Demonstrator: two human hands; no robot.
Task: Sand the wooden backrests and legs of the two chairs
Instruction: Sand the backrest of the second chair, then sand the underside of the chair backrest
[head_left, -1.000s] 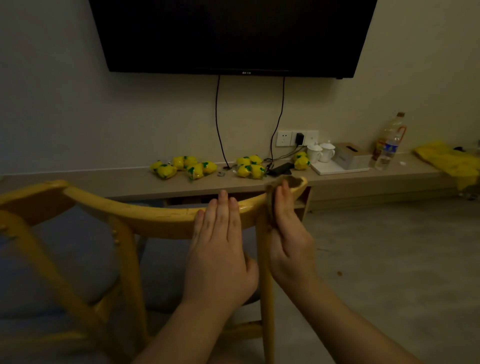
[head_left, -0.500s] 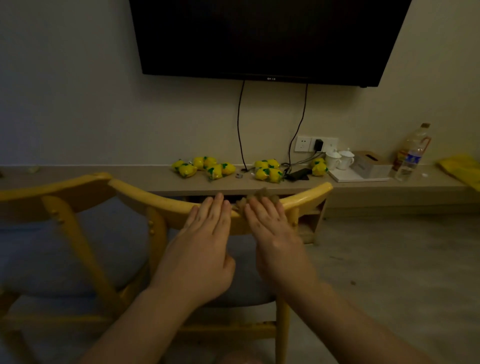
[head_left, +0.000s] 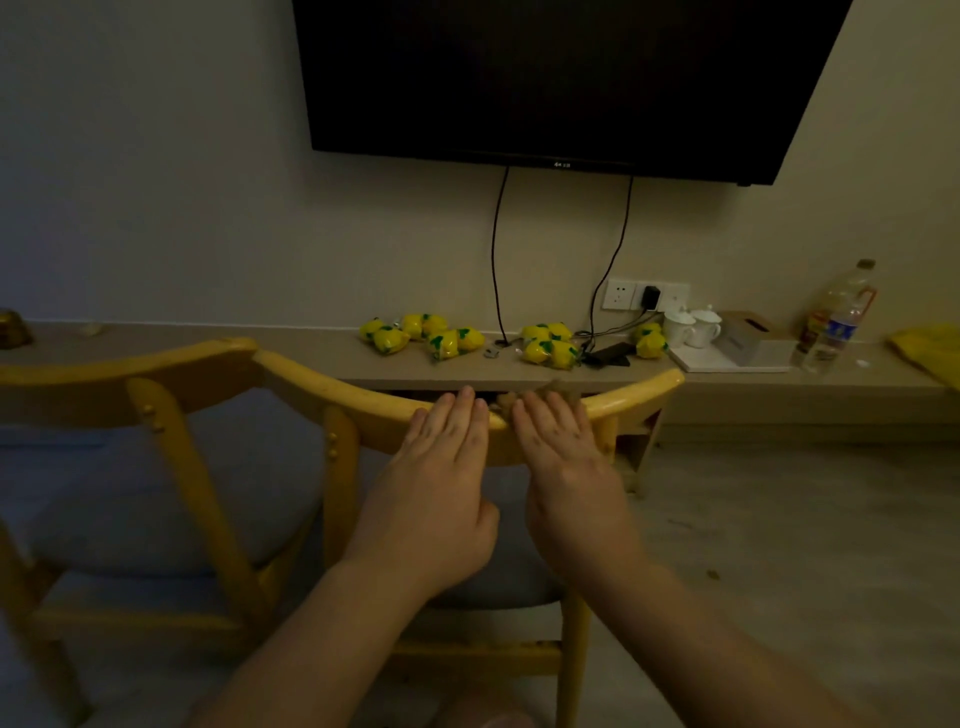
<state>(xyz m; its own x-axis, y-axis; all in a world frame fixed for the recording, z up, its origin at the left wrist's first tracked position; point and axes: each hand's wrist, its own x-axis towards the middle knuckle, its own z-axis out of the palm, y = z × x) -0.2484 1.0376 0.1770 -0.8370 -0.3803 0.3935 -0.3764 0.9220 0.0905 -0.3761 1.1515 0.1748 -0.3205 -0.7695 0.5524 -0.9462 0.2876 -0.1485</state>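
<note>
A yellow wooden chair with a curved backrest (head_left: 332, 387) and a grey seat cushion (head_left: 130, 493) stands in front of me. My left hand (head_left: 441, 483) lies flat on the backrest rail with straight fingers. Just to its right, my right hand (head_left: 566, 467) presses a brown piece of sandpaper (head_left: 558, 388) onto the rail, fingers straight over it; most of the sheet is hidden under the hand. The chair's right rear leg (head_left: 574, 665) runs down below my wrists. A second chair is not in view.
A long low shelf (head_left: 311, 358) runs along the wall under a dark TV (head_left: 561, 78). On it lie several yellow packets (head_left: 441, 340), a dark phone (head_left: 610, 353), two white cups (head_left: 693, 327), a tissue box (head_left: 748, 335) and bottles (head_left: 836, 322). Bare floor (head_left: 779, 519) lies to the right.
My right hand slid the sandpaper leftward along the rail from near its right end toward my left hand. The view shifted, so the chair sits further right in frame.
</note>
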